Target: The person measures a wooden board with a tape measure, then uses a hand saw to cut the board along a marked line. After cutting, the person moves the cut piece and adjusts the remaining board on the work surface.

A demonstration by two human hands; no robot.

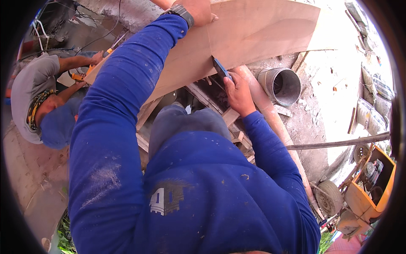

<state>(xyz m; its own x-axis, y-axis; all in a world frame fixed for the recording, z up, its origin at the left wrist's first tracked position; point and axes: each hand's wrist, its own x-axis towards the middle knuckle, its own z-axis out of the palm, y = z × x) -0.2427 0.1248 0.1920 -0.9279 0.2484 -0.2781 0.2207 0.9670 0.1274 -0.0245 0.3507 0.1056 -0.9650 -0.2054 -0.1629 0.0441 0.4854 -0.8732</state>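
A large thin wooden sheet (258,29), like plywood, lies across the far side with a faint line running over it. My left hand (197,12), with a dark watch at its wrist, rests on top of the sheet. Its thumb sticks out; the other fingers are mostly cut off by the picture's upper rim. My right hand (241,94) is closed round the near end of a narrow blue tool, by its look a handsaw (220,67). The tool's far end meets the sheet's near edge at the line. Its handle is hidden in my fingers.
At left a bent-over person (42,97) in a blue cap holds an orange tool (78,77) at the sheet's end. A grey bucket (292,86) lies beside a long round pole (277,122). Timber pieces (230,116), filled sacks (371,116) and an orange machine (359,194) stand around.
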